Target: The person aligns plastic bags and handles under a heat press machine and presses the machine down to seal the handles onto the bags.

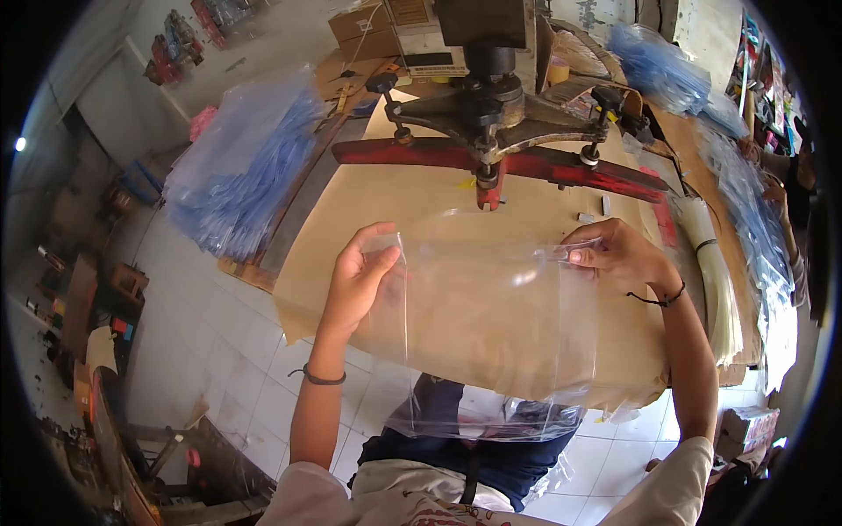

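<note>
A clear plastic bag (482,324) is stretched between my two hands over the table's front edge, its lower end hanging near my lap. My left hand (364,272) pinches its upper left corner between thumb and fingers. At the upper right corner, my right hand (618,254) is closed on the gathered plastic. Just beyond the bag stands a press with a long red bar (421,158) and a dark metal bracket (491,114) above brown paper (351,206) that covers the table.
A pile of bluish plastic sheets (250,167) lies to the left. More plastic (662,70) is heaped at the back right. A tied bundle of pale strips (715,280) rests along the right side. Cardboard boxes (364,31) stand behind. Another person's hand (774,193) shows at far right.
</note>
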The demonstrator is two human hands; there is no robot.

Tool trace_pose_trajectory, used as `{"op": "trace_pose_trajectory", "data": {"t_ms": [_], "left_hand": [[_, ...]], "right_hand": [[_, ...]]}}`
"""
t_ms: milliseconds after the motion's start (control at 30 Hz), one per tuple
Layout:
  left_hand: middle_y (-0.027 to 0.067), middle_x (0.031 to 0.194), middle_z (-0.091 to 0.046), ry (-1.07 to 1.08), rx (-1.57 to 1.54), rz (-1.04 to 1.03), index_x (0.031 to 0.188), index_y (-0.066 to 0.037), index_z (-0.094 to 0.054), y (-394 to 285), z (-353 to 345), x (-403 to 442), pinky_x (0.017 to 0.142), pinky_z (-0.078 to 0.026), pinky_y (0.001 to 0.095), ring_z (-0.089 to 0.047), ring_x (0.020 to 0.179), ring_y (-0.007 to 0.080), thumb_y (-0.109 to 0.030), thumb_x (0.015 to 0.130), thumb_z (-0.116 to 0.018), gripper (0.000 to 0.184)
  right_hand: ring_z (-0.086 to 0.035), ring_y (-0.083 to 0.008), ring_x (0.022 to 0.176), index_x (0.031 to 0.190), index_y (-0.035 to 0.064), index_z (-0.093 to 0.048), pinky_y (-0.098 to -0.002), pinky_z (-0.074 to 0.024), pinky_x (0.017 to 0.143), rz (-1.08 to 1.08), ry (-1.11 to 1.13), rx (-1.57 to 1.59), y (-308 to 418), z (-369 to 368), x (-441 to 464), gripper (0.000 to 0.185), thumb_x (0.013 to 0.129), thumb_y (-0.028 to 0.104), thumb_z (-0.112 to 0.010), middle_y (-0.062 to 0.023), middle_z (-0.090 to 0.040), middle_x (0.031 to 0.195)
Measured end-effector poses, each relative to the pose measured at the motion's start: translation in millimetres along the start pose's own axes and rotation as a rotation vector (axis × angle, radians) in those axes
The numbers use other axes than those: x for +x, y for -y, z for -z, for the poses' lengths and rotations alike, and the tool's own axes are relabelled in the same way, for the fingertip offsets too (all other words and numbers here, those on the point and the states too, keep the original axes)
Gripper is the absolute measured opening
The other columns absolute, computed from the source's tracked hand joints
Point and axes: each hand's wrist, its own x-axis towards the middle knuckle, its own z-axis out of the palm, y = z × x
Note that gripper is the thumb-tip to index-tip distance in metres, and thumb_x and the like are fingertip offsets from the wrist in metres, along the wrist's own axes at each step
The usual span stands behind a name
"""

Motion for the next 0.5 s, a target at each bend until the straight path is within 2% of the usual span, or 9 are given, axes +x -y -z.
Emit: {"op": "trace_pose_trajectory", "data": {"t_ms": [167, 233, 300, 367, 467, 500], "left_hand": [[0.0069, 0.087, -0.069, -0.074, 0.090, -0.088, 0.134, 0.001, -0.050, 7, -3, 0, 0.055, -0.051, 0.0233, -0.069, 0.073, 0.0130, -0.018, 0.099, -0.066, 0.043], [0.0073, 0.092, -0.069, -0.120, 0.228, -0.086, 0.134, 0.002, -0.051, 10, 1, 1, 0.060, -0.053, 0.0236, -0.070, 0.079, 0.0137, -0.016, 0.098, -0.066, 0.043], [0.0071, 0.096, -0.068, -0.129, 0.188, -0.065, 0.133, 0.003, -0.051, 8, -1, 0, 0.066, -0.055, 0.0242, -0.070, 0.086, 0.0146, -0.015, 0.097, -0.066, 0.043], [0.0060, 0.098, -0.067, -0.081, -0.025, -0.035, 0.133, 0.004, -0.052, 3, -7, 3, 0.072, -0.057, 0.0252, -0.070, 0.093, 0.0159, -0.014, 0.096, -0.067, 0.043], [0.0068, 0.102, -0.065, -0.065, -0.061, -0.026, 0.125, 0.003, -0.056, 7, -2, 3, 0.077, -0.059, 0.0289, -0.070, 0.100, 0.0195, -0.014, 0.096, -0.067, 0.035], [0.0083, 0.103, -0.066, -0.037, -0.074, -0.021, 0.120, 0.001, -0.057, 7, 0, 2, 0.076, -0.060, 0.0299, -0.070, 0.096, 0.0194, -0.016, 0.096, -0.067, 0.031]], "right_hand": [[-0.063, -0.0103, 0.071, 0.118, 0.0016, -0.072, -0.0263, -0.0553, 0.060, 0.027, -0.058, 0.049, 6, -6, -1, 0.046, 0.092, 0.040, -0.073, -0.0062, -0.072, 0.097], [-0.063, -0.0096, 0.073, 0.121, 0.0018, -0.069, -0.0261, -0.0554, 0.062, -0.001, -0.078, 0.055, 5, -6, 1, 0.047, 0.092, 0.038, -0.074, -0.0064, -0.072, 0.097], [-0.064, -0.0092, 0.074, 0.125, 0.0021, -0.067, -0.0259, -0.0556, 0.063, 0.015, -0.099, 0.117, 3, -8, 2, 0.046, 0.093, 0.035, -0.073, -0.0065, -0.072, 0.098], [-0.066, -0.0091, 0.075, 0.128, 0.0026, -0.065, -0.0258, -0.0558, 0.065, 0.078, -0.143, 0.236, 3, -13, 2, 0.044, 0.095, 0.031, -0.072, -0.0065, -0.072, 0.099], [-0.069, -0.0104, 0.078, 0.131, 0.0032, -0.063, -0.0254, -0.0558, 0.068, 0.056, -0.260, 0.255, 8, -18, 2, 0.039, 0.098, 0.024, -0.069, -0.0068, -0.073, 0.098], [-0.069, -0.0108, 0.078, 0.131, 0.0029, -0.063, -0.0254, -0.0560, 0.069, 0.070, -0.257, 0.279, 7, -20, 3, 0.039, 0.098, 0.023, -0.068, -0.0068, -0.073, 0.098]]}}
